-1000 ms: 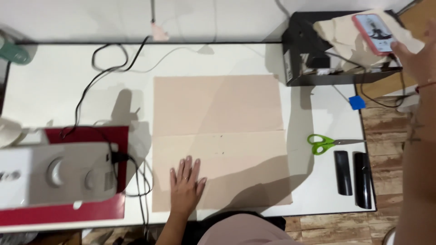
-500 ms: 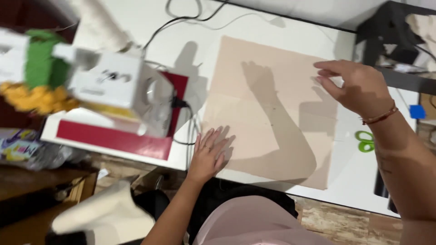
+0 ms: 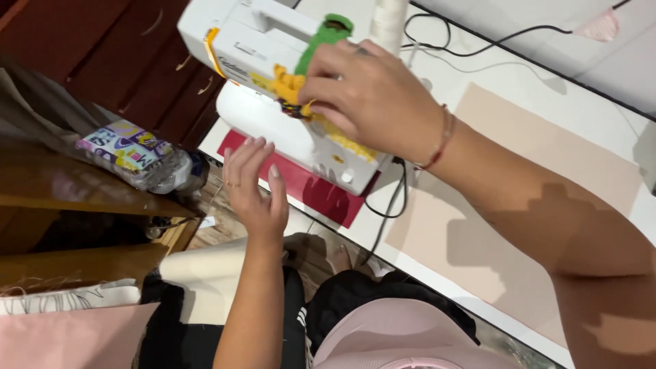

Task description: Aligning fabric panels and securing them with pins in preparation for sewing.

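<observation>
Yellow and green soft pieces (image 3: 304,72), some kind of fabric or foam bundle, sit on top of the white sewing machine (image 3: 273,109), and the right hand (image 3: 369,99) is closed over them, fingers curled down around the yellow part while the green strip sticks up past the fingertips toward the machine's far end. The grasp looks like a pinch-and-cover hold, probably suited to lifting a loose, floppy bundle in one go. Just below that grip, nearer the body, the left hand (image 3: 256,188) hangs open with fingers spread and slightly bent, holding nothing; it hovers off the table edge beside the red mat (image 3: 314,191) under the machine, and does not appear to touch either. Behind the grip stands a pale thread cone (image 3: 388,24). To the wrist side of the grip a beige fabric sheet (image 3: 519,198) lies flat on the white table (image 3: 608,75), and black cables (image 3: 478,41) trail across it beyond the forearm. On the other side of the open hand, well apart from the bundle, a plastic-wrapped patterned packet (image 3: 137,154) rests on a wooden shelf (image 3: 75,198).
</observation>
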